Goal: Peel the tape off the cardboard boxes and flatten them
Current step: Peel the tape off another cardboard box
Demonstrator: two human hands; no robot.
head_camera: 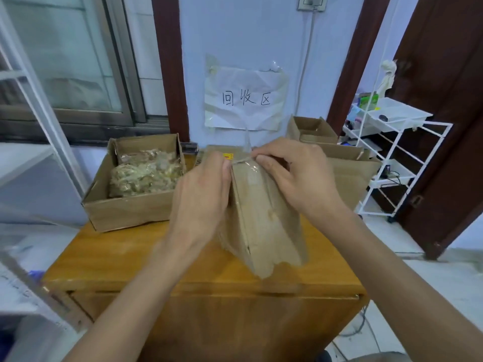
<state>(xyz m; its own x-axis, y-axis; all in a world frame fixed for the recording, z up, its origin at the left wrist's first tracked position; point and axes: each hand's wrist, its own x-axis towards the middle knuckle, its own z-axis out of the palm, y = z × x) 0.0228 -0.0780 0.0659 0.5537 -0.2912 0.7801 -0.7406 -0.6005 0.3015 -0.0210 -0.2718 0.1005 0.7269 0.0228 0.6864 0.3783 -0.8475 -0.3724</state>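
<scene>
A brown cardboard box (pixel 266 218) stands tilted on the wooden table (pixel 117 259), its near end torn and ragged. My left hand (pixel 201 194) grips the box's left side near the top. My right hand (pixel 295 173) pinches a strip of clear tape (pixel 247 142) at the box's top edge; the strip rises thin and almost upright from my fingertips. Clear tape also covers the upper face of the box. A small yellow and red sticker (pixel 228 155) shows at the top edge between my hands.
An open cardboard box (pixel 130 207) with crumpled clear tape inside sits at the table's back left. More cardboard boxes (pixel 347 165) stand at the back right. A paper sign (pixel 245 100) hangs on the wall. A white wire rack (pixel 392 158) stands to the right.
</scene>
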